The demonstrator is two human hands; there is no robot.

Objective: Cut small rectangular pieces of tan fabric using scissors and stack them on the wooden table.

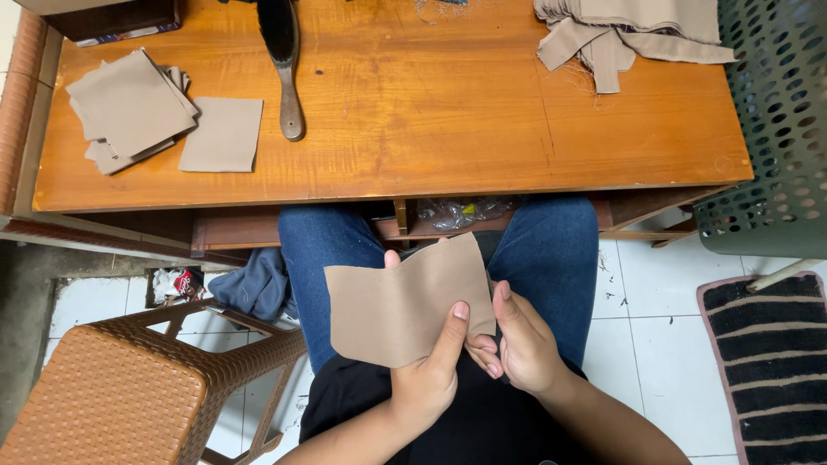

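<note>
The tabletop (413, 129) fills the upper half of the view, and work on it looks only partly done. At 10 o'clock a stack (129, 108) of tan squares sits loosely fanned, with one single square (222, 133) flat just beside it; these read as handled pieces. At 1 o'clock a heap (629, 34) of tan cloth strips lies tumbled, likely what is left. The stack holds at least four layers, though an exact count cannot be told; the heap cannot be counted either.

One green perforated basket (775, 129) stands at 3 o'clock. One brown woven stool (138, 387) stands at 8 o'clock, and one striped mat (771, 362) lies at 4 o'clock.

One tan piece (405, 306) is held over the lap at 6 o'clock, below the tabletop edge. The left hand (426, 379) has its grip pinched on the piece's lower right edge, thumb on top. The right hand (521, 344) pinches the same corner from the right, fingers curled behind.

One dark brush (282, 60) lies at 12 o'clock, handle toward the person.
</note>
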